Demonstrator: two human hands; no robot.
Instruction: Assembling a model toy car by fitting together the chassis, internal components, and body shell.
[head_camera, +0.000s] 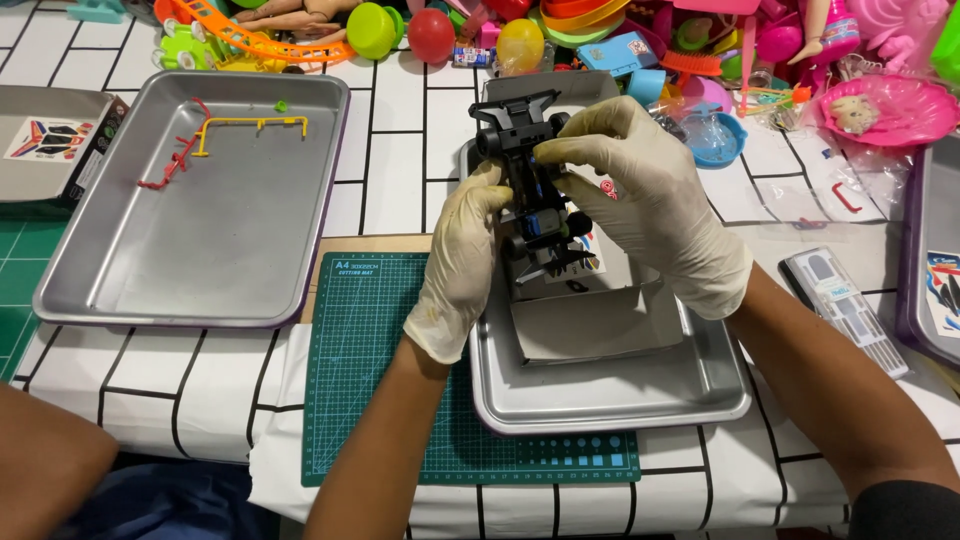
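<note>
Head view shows a black toy car frame (528, 190) held upright between both gloved hands, above a steel tray (610, 400). The left hand (462, 265) has its grip closed on the frame's left side; the right hand (640, 200) is closed on its upper right part. Under the frame, a grey cardboard box (590, 325) lies in the tray. A green cutting mat (380, 370) lies on the counter (400, 180) under the tray. To the left, a second tray (150, 270) holds yellow and red plastic strips (215, 135). At the far left edge lies a grey flat box with a colourful label (50, 140).
</note>
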